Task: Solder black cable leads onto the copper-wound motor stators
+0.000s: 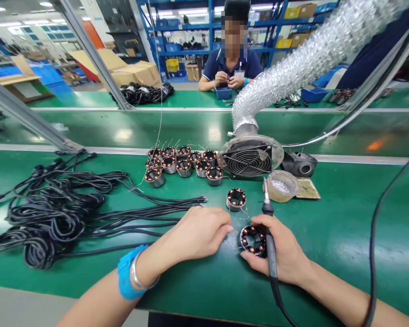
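Observation:
My right hand (282, 252) grips a round motor stator (252, 240) with copper windings, thumb and fingers around its right side. A soldering iron (270, 245) lies between that hand and the stator, its tip pointing up and away. My left hand (204, 231) is to the left of the stator, fingers curled down and pressed together; whatever they may hold is hidden. Just beyond the hands a single stator (236, 199) stands on the green table (197, 286), thin wires trailing from it. Black cables (150, 213) reach in from the left, their ends close to my left hand.
Several stators (184, 167) stand in a group further back, beside a fan (248, 160) with a silver duct (293, 59). A round tub (282, 186), a sponge tray (307, 188) and coiled cables (54, 213) lie around. Across the bench sits a person (233, 68).

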`<state>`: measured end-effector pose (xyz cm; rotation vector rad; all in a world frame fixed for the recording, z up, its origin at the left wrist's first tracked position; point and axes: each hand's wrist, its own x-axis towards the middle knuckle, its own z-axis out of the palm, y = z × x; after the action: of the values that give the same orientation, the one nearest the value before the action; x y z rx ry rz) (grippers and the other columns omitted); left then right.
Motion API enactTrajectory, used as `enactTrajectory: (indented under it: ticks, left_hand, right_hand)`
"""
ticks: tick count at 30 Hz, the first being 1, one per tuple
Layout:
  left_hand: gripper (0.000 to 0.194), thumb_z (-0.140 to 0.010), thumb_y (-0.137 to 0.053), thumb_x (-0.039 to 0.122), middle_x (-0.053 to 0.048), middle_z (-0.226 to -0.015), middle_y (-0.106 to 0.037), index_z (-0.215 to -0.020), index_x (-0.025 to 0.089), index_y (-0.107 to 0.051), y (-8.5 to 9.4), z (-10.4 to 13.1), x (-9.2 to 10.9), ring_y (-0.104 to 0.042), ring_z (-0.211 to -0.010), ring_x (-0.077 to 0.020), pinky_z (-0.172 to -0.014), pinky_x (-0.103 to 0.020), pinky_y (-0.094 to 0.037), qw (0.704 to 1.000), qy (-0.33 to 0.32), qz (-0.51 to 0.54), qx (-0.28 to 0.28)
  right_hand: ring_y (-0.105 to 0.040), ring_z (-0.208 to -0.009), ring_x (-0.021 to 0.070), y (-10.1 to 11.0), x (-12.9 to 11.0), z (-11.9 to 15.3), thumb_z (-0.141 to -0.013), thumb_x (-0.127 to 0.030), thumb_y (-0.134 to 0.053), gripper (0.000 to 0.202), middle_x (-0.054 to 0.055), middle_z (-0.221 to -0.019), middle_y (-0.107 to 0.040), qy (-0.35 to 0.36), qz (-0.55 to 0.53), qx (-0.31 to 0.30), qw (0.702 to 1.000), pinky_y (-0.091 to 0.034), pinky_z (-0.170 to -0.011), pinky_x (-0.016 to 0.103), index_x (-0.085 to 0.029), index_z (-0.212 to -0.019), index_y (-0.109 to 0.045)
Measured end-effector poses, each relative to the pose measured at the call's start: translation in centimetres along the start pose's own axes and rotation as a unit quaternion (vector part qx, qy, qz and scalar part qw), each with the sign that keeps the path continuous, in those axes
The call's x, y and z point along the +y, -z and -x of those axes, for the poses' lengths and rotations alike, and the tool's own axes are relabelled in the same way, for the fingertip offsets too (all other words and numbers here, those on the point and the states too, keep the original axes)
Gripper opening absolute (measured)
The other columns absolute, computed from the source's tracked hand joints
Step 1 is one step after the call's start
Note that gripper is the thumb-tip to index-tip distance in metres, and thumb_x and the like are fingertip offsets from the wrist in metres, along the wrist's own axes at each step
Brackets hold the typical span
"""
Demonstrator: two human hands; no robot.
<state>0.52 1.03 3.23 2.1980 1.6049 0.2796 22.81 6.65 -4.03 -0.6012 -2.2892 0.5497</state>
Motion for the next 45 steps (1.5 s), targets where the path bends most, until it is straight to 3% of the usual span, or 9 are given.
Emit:
enactTrajectory:
  ticks: [4,8,14,18,26,29,33,38,45]
  left_hand:
    - [0.031,-0.096,-0.041,0.028,-0.001,-0.069,-0.062,-0.078,0.017,-0.064,-1.0,-0.7,1.0,-0.056,-0.067,-0.0145,-0.064,-0.025,-0.039,0.986,0.059,0.158,-0.004]
    - [0.04,-0.097,-0.037,0.037,0.003,-0.06,-0.055,-0.079,0.015,-0.065,-1.8,-1.1,1.5,-0.05,-0.058,-0.0107,-0.058,-0.021,-0.038,0.923,0.143,0.354,-0.051]
    - [0.036,-0.096,-0.044,0.038,0.001,-0.067,-0.063,-0.074,0.017,-0.063,0.8,0.2,0.8,-0.051,-0.062,-0.0111,-0.059,-0.022,-0.035,0.978,0.084,0.167,-0.087]
    - [0.022,-0.089,-0.05,0.025,0.002,-0.065,-0.066,-0.074,0.017,-0.064,0.6,0.9,0.0,-0.054,-0.059,-0.0098,-0.057,-0.019,-0.036,0.965,0.089,0.186,-0.164]
    - [0.015,-0.082,-0.051,0.016,0.002,-0.066,-0.065,-0.081,0.016,-0.066,-1.0,1.1,-0.9,-0.056,-0.063,-0.0099,-0.062,-0.019,-0.04,0.932,0.132,0.292,-0.168]
    - [0.011,-0.079,-0.056,0.022,0.002,-0.061,-0.059,-0.076,0.015,-0.063,-1.6,1.3,-0.5,-0.05,-0.057,-0.0091,-0.057,-0.02,-0.037,0.887,0.162,0.404,-0.152]
    - [0.032,-0.077,-0.066,0.045,0.002,-0.06,-0.06,-0.077,0.013,-0.063,-2.7,1.6,0.5,-0.031,-0.042,-0.0043,-0.044,-0.02,-0.023,0.79,0.197,0.573,-0.096]
    - [0.038,-0.073,-0.07,0.048,-0.002,-0.059,-0.065,-0.076,0.01,-0.067,-2.6,0.9,-0.1,-0.031,-0.035,-0.0028,-0.036,-0.021,-0.016,0.789,0.179,0.574,-0.126]
    - [0.02,-0.063,-0.068,0.032,0.002,-0.045,-0.057,-0.062,0.013,-0.061,-2.7,-1.2,-0.1,-0.028,-0.027,-0.0034,-0.031,-0.022,-0.01,0.705,0.252,0.652,-0.122]
  right_hand:
    - [-0.063,-0.081,0.0208,0.0,-0.2,0.0,-0.078,-0.032,-0.068,0.052,0.006,-0.096,-0.062,0.001,-0.007,-0.012,1.0,-0.056,-0.069,0.034,-0.02,-0.122,-0.043]
    - [-0.062,-0.082,0.0205,0.1,-0.3,0.0,-0.078,-0.029,-0.066,0.05,0.006,-0.097,-0.062,0.001,-0.017,-0.024,1.0,-0.055,-0.07,0.033,-0.02,-0.122,-0.043]
    - [-0.057,-0.075,0.0186,0.0,-0.5,0.0,-0.076,-0.028,-0.068,0.052,0.004,-0.092,-0.058,-0.015,-0.03,-0.036,0.999,-0.053,-0.065,0.031,-0.02,-0.121,-0.044]
    - [-0.057,-0.077,0.0196,0.0,-0.6,-0.1,-0.076,-0.027,-0.066,0.051,0.005,-0.095,-0.057,-0.015,-0.03,-0.035,0.999,-0.053,-0.066,0.032,-0.021,-0.121,-0.043]
    - [-0.057,-0.075,0.0184,0.0,-0.3,0.0,-0.079,-0.028,-0.065,0.048,0.005,-0.094,-0.056,-0.016,-0.037,-0.048,0.998,-0.053,-0.065,0.031,-0.02,-0.121,-0.043]
    - [-0.056,-0.073,0.0182,0.0,-0.3,0.1,-0.08,-0.028,-0.064,0.047,0.005,-0.092,-0.055,-0.016,-0.033,-0.048,0.998,-0.052,-0.064,0.031,-0.02,-0.121,-0.044]
    - [-0.055,-0.073,0.0182,0.0,-0.4,-0.1,-0.079,-0.024,-0.063,0.046,0.004,-0.091,-0.056,-0.01,-0.037,-0.045,0.998,-0.051,-0.063,0.03,-0.02,-0.121,-0.043]
    - [-0.056,-0.077,0.0193,0.1,-0.4,-0.3,-0.077,-0.023,-0.064,0.048,0.005,-0.095,-0.058,-0.01,-0.048,-0.053,0.997,-0.052,-0.066,0.032,-0.021,-0.119,-0.043]
    - [-0.059,-0.075,0.0197,0.2,-0.3,-0.1,-0.079,-0.025,-0.063,0.048,0.006,-0.095,-0.059,-0.001,-0.041,-0.048,0.998,-0.055,-0.064,0.033,-0.021,-0.122,-0.042]
